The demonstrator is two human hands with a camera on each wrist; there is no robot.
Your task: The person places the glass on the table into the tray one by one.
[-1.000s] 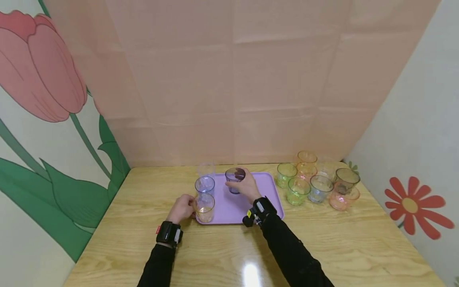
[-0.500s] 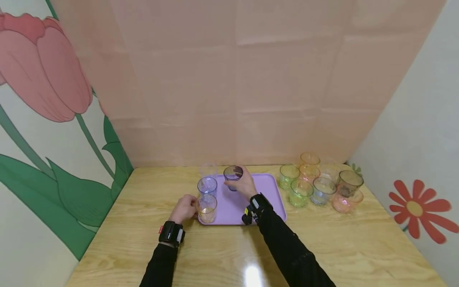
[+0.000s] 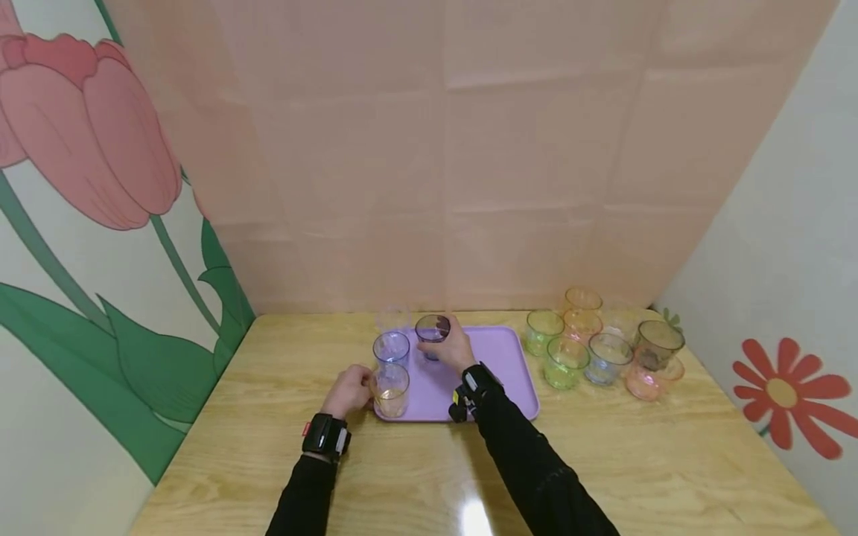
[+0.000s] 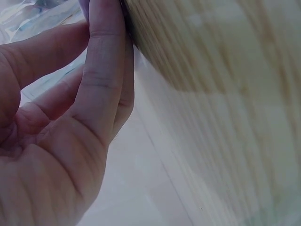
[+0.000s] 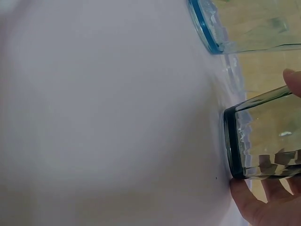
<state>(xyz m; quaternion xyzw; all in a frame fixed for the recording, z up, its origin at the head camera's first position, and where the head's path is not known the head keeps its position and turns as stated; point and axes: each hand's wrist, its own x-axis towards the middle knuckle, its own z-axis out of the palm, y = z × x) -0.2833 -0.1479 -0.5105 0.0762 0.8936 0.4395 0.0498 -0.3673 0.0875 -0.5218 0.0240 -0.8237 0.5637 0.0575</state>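
A purple tray lies on the wooden table. Along its left side stand a clear glass at the back, a blue glass and a pale amber glass in front. My left hand pinches the tray's left front edge, beside the amber glass; in the left wrist view a purple sliver shows between thumb and fingers. My right hand grips a smoky grey glass by its sides, upright, its base at the tray's surface in the right wrist view, right of the blue glass.
Right of the tray is a cluster of glasses: green ones nearest it, a light blue one, orange ones behind, and a brownish one stacked on a pink one. A pink-covered wall rises behind the table.
My right hand has shifted the smoky grey glass a little left over the tray, closer to the blue glass. My left hand keeps its place at the tray edge. The head view has shifted slightly.
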